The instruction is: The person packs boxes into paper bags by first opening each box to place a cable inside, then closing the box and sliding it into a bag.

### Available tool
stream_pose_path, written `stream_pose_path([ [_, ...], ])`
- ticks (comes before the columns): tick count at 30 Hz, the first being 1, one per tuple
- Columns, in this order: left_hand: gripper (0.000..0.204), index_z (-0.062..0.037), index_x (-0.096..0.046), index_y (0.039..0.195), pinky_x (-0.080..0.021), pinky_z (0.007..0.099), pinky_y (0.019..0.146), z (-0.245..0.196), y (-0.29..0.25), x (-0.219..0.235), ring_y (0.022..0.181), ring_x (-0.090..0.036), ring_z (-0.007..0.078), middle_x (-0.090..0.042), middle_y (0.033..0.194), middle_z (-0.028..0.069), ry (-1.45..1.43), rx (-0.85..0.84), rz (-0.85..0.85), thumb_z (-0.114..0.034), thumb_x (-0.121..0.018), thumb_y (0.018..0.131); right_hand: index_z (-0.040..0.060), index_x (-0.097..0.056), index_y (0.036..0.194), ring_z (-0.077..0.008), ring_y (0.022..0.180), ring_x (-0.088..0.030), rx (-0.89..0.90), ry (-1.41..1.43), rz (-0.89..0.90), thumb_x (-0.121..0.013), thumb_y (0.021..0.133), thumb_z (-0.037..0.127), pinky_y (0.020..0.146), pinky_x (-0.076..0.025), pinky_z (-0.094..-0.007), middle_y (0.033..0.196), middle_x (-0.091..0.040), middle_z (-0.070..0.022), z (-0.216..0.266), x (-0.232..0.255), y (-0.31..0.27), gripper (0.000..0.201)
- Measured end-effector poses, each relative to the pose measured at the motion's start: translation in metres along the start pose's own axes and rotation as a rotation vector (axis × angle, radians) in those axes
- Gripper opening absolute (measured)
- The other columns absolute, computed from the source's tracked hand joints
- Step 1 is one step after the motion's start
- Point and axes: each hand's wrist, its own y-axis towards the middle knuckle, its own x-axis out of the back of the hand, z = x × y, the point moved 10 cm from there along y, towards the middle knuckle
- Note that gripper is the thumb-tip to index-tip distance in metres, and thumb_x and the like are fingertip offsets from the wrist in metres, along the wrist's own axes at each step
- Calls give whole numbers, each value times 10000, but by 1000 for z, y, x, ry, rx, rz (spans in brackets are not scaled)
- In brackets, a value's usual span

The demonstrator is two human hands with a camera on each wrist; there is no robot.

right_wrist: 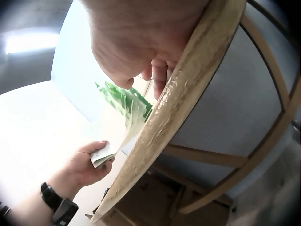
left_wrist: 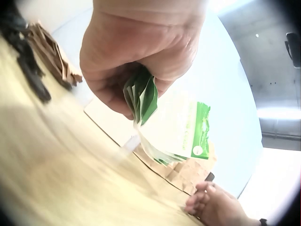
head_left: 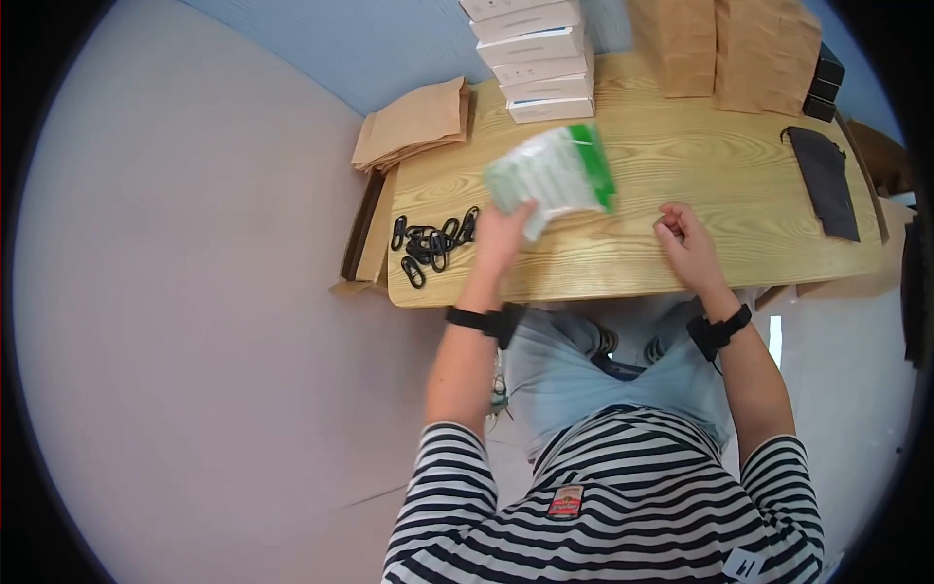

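Observation:
My left hand (head_left: 501, 238) pinches a stack of thin white packets with green ends (head_left: 550, 175) above the table, thumb on one side and fingers on the other. Seen from the left wrist, the packets (left_wrist: 171, 127) fan outward from the left hand (left_wrist: 141, 52). My right hand (head_left: 689, 248) hangs near the table's front edge, its fingers loosely bent and holding nothing, apart from the packets. In the right wrist view, that hand (right_wrist: 146, 42) partly covers the table edge, with the packets (right_wrist: 127, 106) beyond it.
Black looped cables (head_left: 428, 243) lie at the table's left, near brown paper bags (head_left: 413, 127). White boxes (head_left: 550, 73) are stacked at the back. Brown bags (head_left: 764, 58) stand back right beside black boxes (head_left: 824, 83); a dark pouch (head_left: 824, 185) lies at the right.

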Motion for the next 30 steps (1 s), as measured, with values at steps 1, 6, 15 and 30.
stream_pose_path([
  [1, 441, 76, -668, 1198, -547, 351, 863, -5, 8, 19, 997, -716, 227, -749, 1100, 175, -54, -38, 5, -236, -755, 898, -11, -603, 1240, -150, 890, -638, 25, -52, 18, -671, 964, 97, 823, -522, -300, 929, -667, -70, 5, -1, 0, 304],
  [6, 504, 74, -600, 1299, -552, 337, 863, 31, 84, 123, 991, -707, 217, -722, 1178, 151, -121, -82, -13, -143, -766, 875, -16, -602, 1231, -155, 876, -633, 30, -27, 45, -655, 964, 76, 830, -524, -303, 922, -658, -68, 6, -5, 0, 288],
  [15, 427, -59, -650, 1293, -553, 397, 787, 104, 154, 205, 1070, -681, 207, -715, 1182, 60, -24, 357, 46, -135, -765, 889, -42, -598, 1211, -156, 918, -626, 24, -72, 81, -638, 949, 36, 878, -512, -298, 972, -648, -74, 16, -9, -1, 276],
  [30, 709, 22, -623, 1328, -545, 408, 975, 116, 221, 255, 1125, -702, 317, -703, 1279, 181, 770, 89, -352, -446, -812, 830, 4, -589, 1263, -173, 994, -611, -33, -126, 90, -643, 952, 43, 960, -486, -318, 1034, -647, -70, 4, -11, -1, 317],
])
